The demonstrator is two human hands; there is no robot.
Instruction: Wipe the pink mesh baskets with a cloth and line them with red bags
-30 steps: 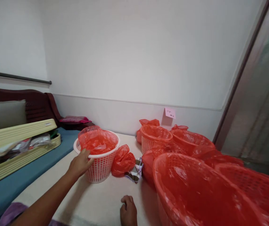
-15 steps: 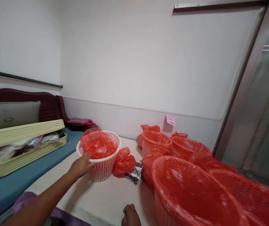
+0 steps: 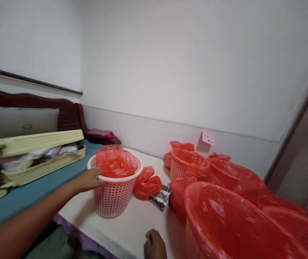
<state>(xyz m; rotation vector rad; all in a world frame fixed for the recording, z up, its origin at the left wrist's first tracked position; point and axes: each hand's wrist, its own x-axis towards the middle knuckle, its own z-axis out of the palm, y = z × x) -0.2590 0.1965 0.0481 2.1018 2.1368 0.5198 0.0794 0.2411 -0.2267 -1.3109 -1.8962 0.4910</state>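
Note:
A white plastic basket [image 3: 113, 201] with a perforated wall stands on the pale tabletop, tilted slightly. Inside it sits a crumpled red plastic bag [image 3: 116, 163], part of which pokes above the rim. My left hand [image 3: 89, 179] grips the basket's rim on its left side, fingers over the edge. Low in the middle, my right hand [image 3: 155, 245] is curled closed above the table, with nothing showing in it. To the basket's right lie another red plastic bag [image 3: 146, 184] and a striped cloth-like piece [image 3: 161, 198].
Several baskets lined with red bags fill the right side, the nearest a large basket [image 3: 190, 230]. Beyond them, a pink note [image 3: 208, 137] is on the wall. At left, an open cream suitcase [image 3: 46, 167] lies on a blue bed [image 3: 43, 190].
The view has turned left and the suitcase wheels now show. The white basket has shifted toward me and tilted, my left hand still on its rim. My right hand stays curled.

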